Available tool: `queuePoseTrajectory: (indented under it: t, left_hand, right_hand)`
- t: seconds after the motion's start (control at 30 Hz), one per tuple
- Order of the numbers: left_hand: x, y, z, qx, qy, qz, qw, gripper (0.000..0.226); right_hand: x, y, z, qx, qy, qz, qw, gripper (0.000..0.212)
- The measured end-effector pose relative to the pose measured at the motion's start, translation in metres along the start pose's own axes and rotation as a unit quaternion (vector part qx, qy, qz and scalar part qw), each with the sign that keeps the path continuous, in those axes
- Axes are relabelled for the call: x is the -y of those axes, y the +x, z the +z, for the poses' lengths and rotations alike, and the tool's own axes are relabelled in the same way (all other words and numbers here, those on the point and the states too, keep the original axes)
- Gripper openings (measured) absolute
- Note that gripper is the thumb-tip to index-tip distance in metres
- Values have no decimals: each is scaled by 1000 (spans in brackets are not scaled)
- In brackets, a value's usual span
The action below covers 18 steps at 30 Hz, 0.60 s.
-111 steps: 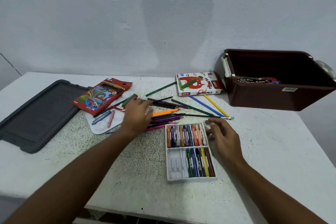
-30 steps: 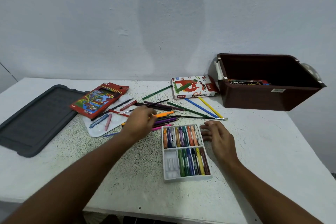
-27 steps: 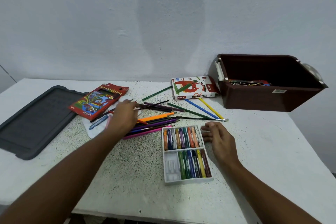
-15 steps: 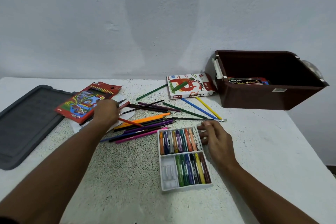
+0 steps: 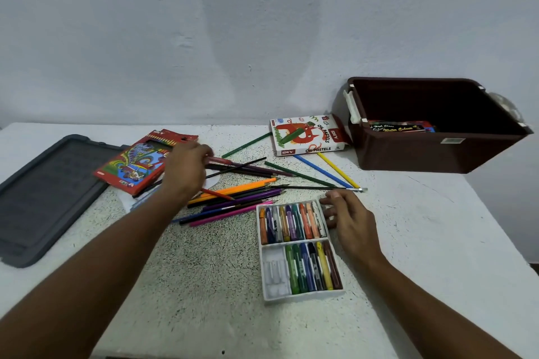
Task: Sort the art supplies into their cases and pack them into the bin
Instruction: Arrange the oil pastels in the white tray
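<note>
since half a second earlier the left hand (image 5: 186, 170) had slid right from the pencil box (image 5: 139, 162) onto the far end of the loose pencils (image 5: 233, 198), while the right hand (image 5: 348, 220) had stayed at the pastel tray (image 5: 297, 248).

open tabletop lay near the tray and to its right, out to the table (image 5: 437, 242) edge; more bare top lay between the arms. the bin (image 5: 437, 151) stood far right, its right end reaching past the table edge. the grey lid (image 5: 43, 192) lay far left, running off the left edge. the pastel box (image 5: 309, 134) sat just left of the bin, with blue, yellow and green pencils fanned out near it.

the pastel box read "oil pastels" and "diy". the pencil box bore "diy" at its far end. a case (image 5: 399, 127) inside the bin read "water colours" in yellow script.

the left hand was palm down over the pencils beside the pencil box, fingers bent around a red pencil (image 5: 217, 160), though blur left it unclear whether it was truly gripped. the right hand lay relaxed, holding nothing, fingertips touching the tray's far right corner. the tray sat near centre, pastels filling both rows but for white slots at its near left.
</note>
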<state>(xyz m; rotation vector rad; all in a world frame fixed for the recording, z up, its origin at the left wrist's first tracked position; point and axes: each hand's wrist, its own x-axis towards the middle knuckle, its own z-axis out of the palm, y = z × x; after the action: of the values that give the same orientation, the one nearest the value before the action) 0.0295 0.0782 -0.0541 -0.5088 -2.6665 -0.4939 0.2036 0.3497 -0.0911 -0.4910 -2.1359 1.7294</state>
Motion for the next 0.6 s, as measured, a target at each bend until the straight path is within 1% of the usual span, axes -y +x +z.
queuePoseTrajectory:
  t: [0.03,0.07,0.1,0.17,0.23,0.27,0.4,0.47,0.6]
  left_hand:
    - [-12,-3,-3,0,-41,4,999,19]
    - [-24,-8,-7,17,-84,13,996,19]
    - [-36,-13,-8,48,-115,42,991,18]
    - [-59,-28,-12,115,-149,146,971,17]
    - [-77,-45,-12,152,-145,259,943,15]
    - [-84,-53,-11,167,-147,291,930,15]
    - [-102,-78,-6,218,-143,334,906,22]
    - [-102,-86,-5,220,-130,351,901,22]
    - [-101,-96,-11,219,-136,353,900,24]
  right_hand:
    - [0,0,0,0,6,3,1000,22]
    - [0,0,1,1,12,7,1000,22]
    - [-1,1,1,-1,14,10,1000,22]
    - [-2,1,1,-3,12,13,1000,23]
    - [-2,0,0,-4,12,13,1000,22]
    - [-2,0,0,-4,15,14,1000,23]
    - [1,-4,0,-9,25,17,999,23]
    - [1,-7,0,-10,22,13,1000,23]
    - [-1,-9,-2,-6,8,10,1000,24]
